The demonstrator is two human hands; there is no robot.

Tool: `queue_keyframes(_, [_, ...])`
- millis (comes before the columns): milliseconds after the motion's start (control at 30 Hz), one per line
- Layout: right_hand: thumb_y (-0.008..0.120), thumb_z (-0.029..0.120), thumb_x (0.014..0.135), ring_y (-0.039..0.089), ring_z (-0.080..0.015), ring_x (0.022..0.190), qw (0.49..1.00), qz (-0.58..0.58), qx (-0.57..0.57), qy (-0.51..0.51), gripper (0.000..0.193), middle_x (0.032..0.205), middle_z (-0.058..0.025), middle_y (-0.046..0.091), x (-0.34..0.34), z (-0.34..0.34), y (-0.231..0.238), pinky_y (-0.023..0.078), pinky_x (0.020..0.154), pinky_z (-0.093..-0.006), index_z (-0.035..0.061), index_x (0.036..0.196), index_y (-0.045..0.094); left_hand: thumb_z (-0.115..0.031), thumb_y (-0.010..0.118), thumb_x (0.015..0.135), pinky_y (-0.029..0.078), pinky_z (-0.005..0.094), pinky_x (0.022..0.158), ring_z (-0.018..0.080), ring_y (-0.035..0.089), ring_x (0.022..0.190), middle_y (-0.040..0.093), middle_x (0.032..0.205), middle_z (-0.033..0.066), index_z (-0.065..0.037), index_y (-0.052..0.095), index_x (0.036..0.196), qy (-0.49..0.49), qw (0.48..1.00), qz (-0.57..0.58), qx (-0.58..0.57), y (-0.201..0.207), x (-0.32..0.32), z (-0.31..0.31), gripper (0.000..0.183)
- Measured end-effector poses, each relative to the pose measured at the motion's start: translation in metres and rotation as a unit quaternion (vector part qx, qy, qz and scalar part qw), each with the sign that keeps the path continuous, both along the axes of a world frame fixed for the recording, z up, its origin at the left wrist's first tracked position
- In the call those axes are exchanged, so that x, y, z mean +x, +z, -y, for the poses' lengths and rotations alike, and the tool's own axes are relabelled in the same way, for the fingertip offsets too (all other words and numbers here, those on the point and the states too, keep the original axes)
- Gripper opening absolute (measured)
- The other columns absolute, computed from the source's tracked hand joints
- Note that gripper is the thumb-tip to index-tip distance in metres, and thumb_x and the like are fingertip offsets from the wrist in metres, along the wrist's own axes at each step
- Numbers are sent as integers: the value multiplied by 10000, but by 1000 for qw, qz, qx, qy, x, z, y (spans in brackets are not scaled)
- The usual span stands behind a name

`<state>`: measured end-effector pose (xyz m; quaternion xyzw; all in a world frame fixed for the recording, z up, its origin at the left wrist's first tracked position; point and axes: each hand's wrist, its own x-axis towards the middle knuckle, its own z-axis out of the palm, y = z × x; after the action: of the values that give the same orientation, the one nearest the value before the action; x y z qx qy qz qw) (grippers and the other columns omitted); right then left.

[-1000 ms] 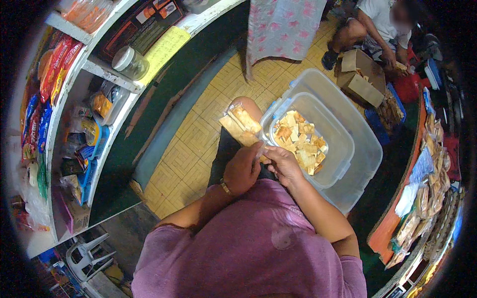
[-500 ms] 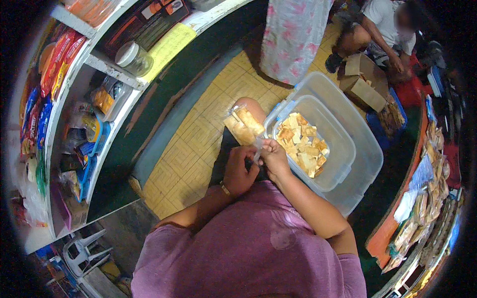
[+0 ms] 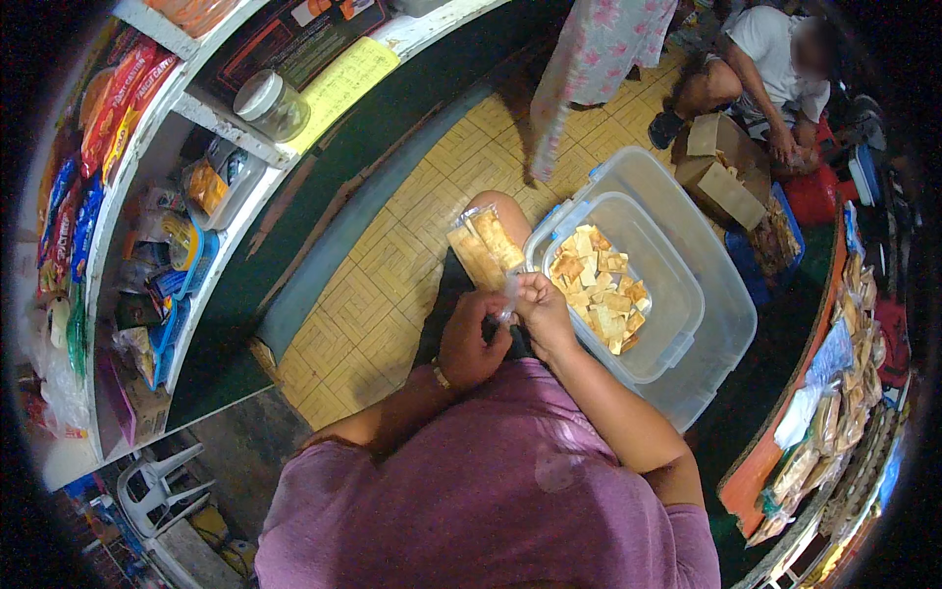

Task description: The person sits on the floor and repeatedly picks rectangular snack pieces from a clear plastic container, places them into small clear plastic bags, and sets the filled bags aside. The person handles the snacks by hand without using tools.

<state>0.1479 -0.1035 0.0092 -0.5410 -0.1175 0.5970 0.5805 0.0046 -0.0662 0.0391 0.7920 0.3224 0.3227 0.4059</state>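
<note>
My left hand [image 3: 473, 339] and my right hand [image 3: 546, 312] meet in front of my shirt, both pinching the gathered neck of a clear plastic bag [image 3: 510, 287]. Flat golden-brown pieces that look like toasted bread [image 3: 479, 257] fill the bag, which points away from me over my knee. Just right of my right hand stands a large clear plastic bin [image 3: 721, 339]. Inside it sits a smaller clear tub [image 3: 677, 314], with many loose toasted pieces [image 3: 601, 285] at its left side. My fingertips partly hide the bag's neck.
White shelves [image 3: 231, 128] with packets and a lidded jar [image 3: 270, 105] line the left. Beyond the bin, a person [image 3: 775, 79] sits by an open cardboard box [image 3: 724, 167]. Bagged goods [image 3: 834, 402] lie along the right. A floral cloth [image 3: 599, 64] hangs at the far side.
The hanging floral cloth has swung, its lower edge now higher and bunched. The view has shifted slightly. My hands stay at the bag's neck, and the filled part is turned a little.
</note>
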Motion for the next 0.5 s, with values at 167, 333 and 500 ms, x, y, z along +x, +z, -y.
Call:
queue_keyframes(167, [573, -85, 840, 546, -62, 674, 992, 119, 33, -24, 187, 808, -15, 591, -6, -10, -14, 436, 596, -199, 54, 941, 500, -19, 620, 790, 466, 363, 826, 281, 576, 908, 561, 989, 145, -38, 516, 1058, -7, 1000, 14, -14, -1, -1, 0, 288])
queue_keyframes(333, [582, -50, 856, 513, -54, 672, 972, 212, 89, -37, 146, 774, -4, 562, -8, -18, -19, 406, 586, -191, 58, 894, 492, -8, 617, 791, 469, 356, 809, 276, 581, 887, 569, 962, 137, -42, 517, 1053, -11, 1000, 17, -7, -2, -2, 0, 283])
queue_keyframes(500, [582, -83, 836, 552, -83, 635, 964, 261, 53, 14, 184, 708, -29, 557, -6, -23, -22, 432, 537, -219, 40, 886, 455, -13, 622, 792, 479, 358, 782, 284, 590, 854, 579, 930, 135, -44, 522, 1052, -32, 999, 7, -14, -3, -5, 1, 280])
